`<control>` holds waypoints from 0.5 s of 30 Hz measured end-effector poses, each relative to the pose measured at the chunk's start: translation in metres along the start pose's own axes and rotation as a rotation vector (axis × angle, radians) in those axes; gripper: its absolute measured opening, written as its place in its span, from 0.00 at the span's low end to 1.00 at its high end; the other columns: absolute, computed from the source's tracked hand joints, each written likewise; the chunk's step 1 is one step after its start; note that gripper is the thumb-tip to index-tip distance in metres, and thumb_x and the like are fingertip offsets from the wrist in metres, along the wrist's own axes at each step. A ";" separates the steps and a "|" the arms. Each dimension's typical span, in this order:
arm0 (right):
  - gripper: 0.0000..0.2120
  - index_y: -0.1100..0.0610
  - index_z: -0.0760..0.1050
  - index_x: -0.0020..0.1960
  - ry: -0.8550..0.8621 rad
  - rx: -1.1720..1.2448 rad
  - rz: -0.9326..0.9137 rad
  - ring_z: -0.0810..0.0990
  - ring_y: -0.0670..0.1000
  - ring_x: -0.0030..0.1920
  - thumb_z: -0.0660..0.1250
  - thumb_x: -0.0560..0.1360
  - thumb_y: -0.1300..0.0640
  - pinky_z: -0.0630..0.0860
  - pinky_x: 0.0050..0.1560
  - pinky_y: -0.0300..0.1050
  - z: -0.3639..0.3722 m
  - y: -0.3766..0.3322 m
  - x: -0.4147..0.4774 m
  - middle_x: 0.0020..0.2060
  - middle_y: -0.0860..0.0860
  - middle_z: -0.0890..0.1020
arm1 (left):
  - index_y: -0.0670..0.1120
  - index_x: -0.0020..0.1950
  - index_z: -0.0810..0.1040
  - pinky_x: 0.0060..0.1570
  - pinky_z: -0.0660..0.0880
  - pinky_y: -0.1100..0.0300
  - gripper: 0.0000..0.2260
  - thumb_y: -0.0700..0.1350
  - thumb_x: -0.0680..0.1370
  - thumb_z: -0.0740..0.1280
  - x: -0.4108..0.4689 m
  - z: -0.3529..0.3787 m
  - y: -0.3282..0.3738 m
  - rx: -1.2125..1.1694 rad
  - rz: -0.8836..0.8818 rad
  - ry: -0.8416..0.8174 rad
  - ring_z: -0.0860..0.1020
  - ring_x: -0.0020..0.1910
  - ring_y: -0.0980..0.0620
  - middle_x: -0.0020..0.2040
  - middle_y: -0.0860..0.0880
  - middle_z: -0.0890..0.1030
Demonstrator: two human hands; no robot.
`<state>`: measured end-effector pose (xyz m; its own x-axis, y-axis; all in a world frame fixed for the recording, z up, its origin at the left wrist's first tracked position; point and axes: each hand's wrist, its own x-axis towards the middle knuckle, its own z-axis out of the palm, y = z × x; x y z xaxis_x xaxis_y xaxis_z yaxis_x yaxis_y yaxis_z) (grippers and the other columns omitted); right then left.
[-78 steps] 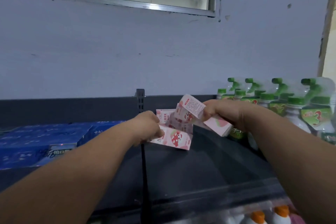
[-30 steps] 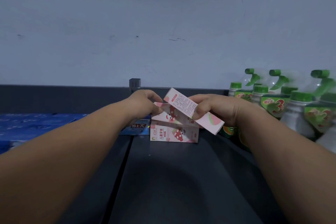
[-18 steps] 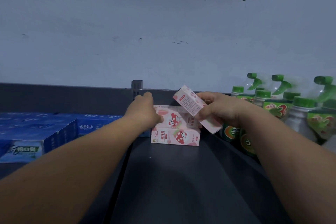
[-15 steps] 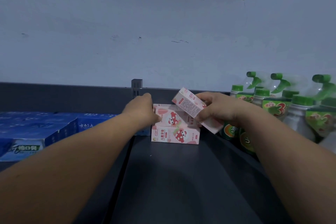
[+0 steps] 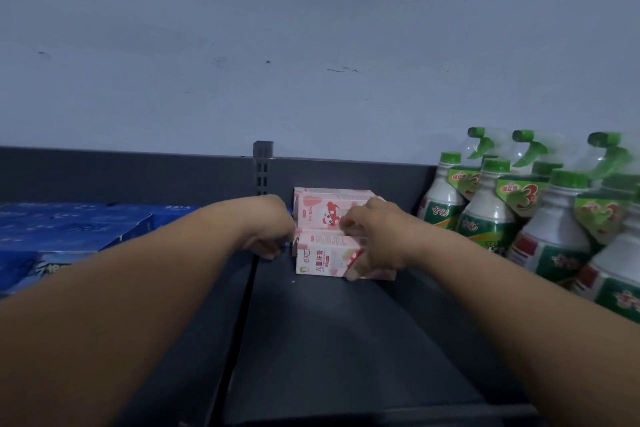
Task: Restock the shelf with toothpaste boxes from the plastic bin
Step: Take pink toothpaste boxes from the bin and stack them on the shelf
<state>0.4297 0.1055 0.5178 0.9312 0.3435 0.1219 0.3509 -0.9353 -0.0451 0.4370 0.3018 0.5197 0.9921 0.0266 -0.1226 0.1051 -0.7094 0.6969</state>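
Gripping front toothpaste box (image 5: 320, 258) with right hand (image 5: 375, 239), curling fingers over its top edge and pressing thumb against its lower front face. Holding left hand (image 5: 272, 234) fisted just beside the left ends of the pink boxes, enclosing nothing visible; cannot tell whether touching the cardboard. Working with hands apart, one toward each end of the box. Standing front toothpaste box on its long side on dark shelf (image 5: 329, 340), directly ahead of rear toothpaste boxes (image 5: 325, 206), those rising higher against the back panel. Noting slotted post (image 5: 262, 166) behind and to the left, blue cartons (image 5: 69, 229) lying on the left section, green-capped spray bottles (image 5: 491, 215) crowding the right.
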 end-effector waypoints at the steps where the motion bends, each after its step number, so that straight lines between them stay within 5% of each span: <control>1: 0.41 0.47 0.68 0.68 -0.014 0.024 0.033 0.70 0.53 0.61 0.81 0.59 0.42 0.73 0.60 0.50 -0.004 0.002 -0.001 0.61 0.48 0.70 | 0.38 0.58 0.78 0.42 0.80 0.55 0.11 0.34 0.76 0.64 -0.001 0.002 0.000 0.000 -0.006 -0.025 0.81 0.43 0.44 0.53 0.37 0.81; 7: 0.36 0.56 0.67 0.64 -0.090 0.130 0.309 0.78 0.53 0.51 0.80 0.63 0.46 0.78 0.51 0.48 -0.011 0.012 -0.009 0.56 0.51 0.77 | 0.39 0.44 0.74 0.38 0.79 0.59 0.04 0.32 0.76 0.63 -0.007 0.009 0.004 -0.018 -0.086 -0.093 0.79 0.42 0.45 0.42 0.40 0.79; 11: 0.23 0.59 0.69 0.48 -0.171 0.515 0.456 0.79 0.54 0.42 0.81 0.65 0.54 0.81 0.47 0.51 -0.004 0.012 -0.006 0.43 0.55 0.78 | 0.37 0.53 0.76 0.45 0.79 0.61 0.10 0.33 0.79 0.56 -0.001 0.015 0.005 -0.101 -0.125 -0.145 0.80 0.40 0.51 0.52 0.41 0.82; 15: 0.27 0.55 0.77 0.53 -0.192 0.699 0.435 0.83 0.55 0.49 0.83 0.58 0.54 0.80 0.53 0.53 0.004 0.007 0.005 0.49 0.54 0.84 | 0.38 0.56 0.76 0.38 0.79 0.63 0.13 0.33 0.80 0.52 0.003 0.019 0.006 -0.201 -0.141 -0.127 0.80 0.37 0.52 0.47 0.43 0.83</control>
<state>0.4372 0.1007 0.5144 0.9759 0.0326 -0.2156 -0.1211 -0.7414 -0.6601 0.4390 0.2839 0.5101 0.9516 0.0179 -0.3068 0.2655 -0.5506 0.7915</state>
